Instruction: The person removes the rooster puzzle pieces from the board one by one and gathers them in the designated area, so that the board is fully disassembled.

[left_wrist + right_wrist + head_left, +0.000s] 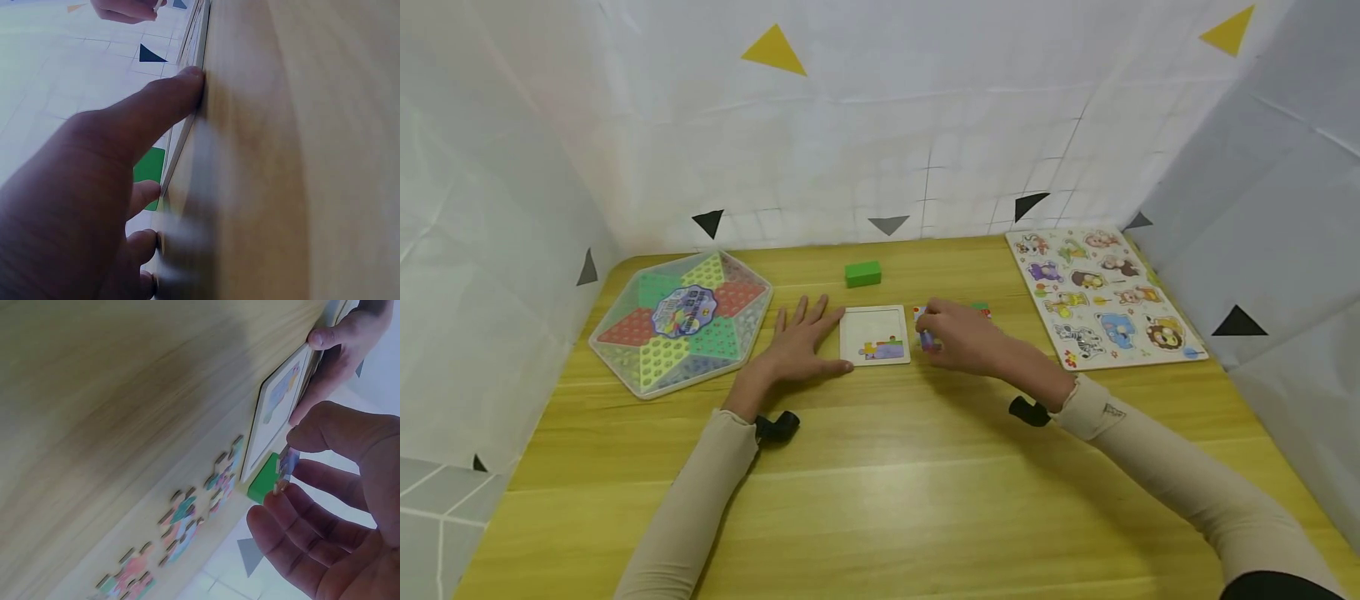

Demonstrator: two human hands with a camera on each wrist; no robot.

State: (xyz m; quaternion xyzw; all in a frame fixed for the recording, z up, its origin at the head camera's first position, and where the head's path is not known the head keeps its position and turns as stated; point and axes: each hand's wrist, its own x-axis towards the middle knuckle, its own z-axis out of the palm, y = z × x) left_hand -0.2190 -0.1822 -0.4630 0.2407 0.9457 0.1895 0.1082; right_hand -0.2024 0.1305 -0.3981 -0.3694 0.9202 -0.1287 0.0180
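Note:
A small white-framed puzzle tray (871,323) lies on the table, with joined purple and yellow jigsaw pieces (883,350) along its near edge. My left hand (797,346) spreads its fingers at the tray's left side; the thumb touches the near left corner. In the right wrist view, my right hand (337,506) pinches a purplish jigsaw piece (289,462) between thumb and fingers, just above the table and right of the tray. Several loose, colourful jigsaw pieces (181,519) lie beneath and beyond that hand; the head view shows them partly hidden by it.
Behind the tray stands a green block (862,274). At the left lies a hexagonal Chinese checkers board (658,287) under a clear cover. An animal peg puzzle board (1093,321) lies at the right. White sheeting (880,125) walls the table's back and sides.

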